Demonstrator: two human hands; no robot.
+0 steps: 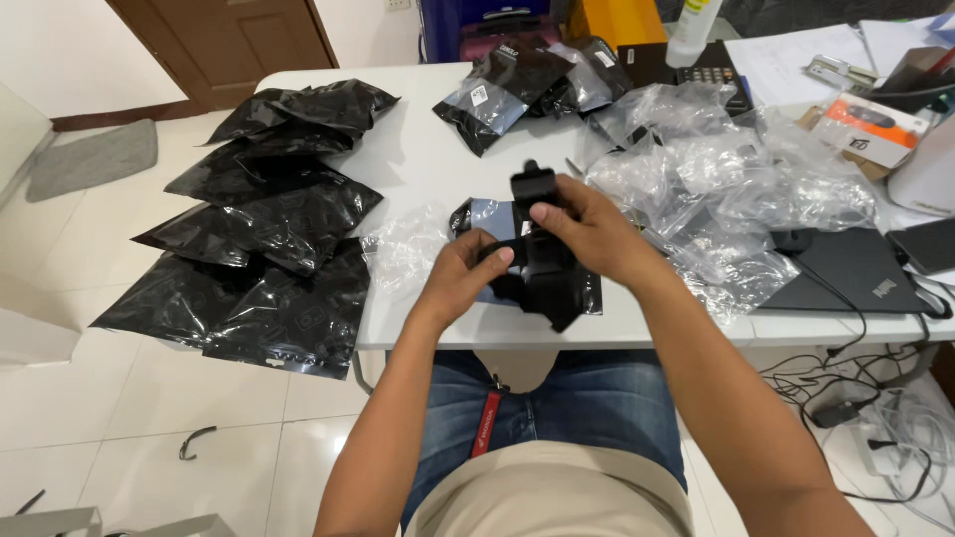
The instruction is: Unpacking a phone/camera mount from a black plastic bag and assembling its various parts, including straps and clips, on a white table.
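Observation:
Both my hands meet over the front edge of the white table [428, 159]. My left hand [464, 275] pinches the lower part of a black strap-like accessory [545, 268]. My right hand [589, 231] grips its upper part, where a black clip end [533, 184] sticks up above my fingers. Under the accessory lies a black pouch with a clear window [487, 217], flat on the table. A crumpled clear plastic wrapper [403, 249] rests just left of my left hand.
Several flat black bags [269, 259] overlap along the table's left side. More black pouches [517, 80] lie at the back. A heap of clear wrappers [716, 179] fills the right, beside a closed black laptop [856, 268], a small box [875, 124] and papers. Cables [875, 398] hang at the right.

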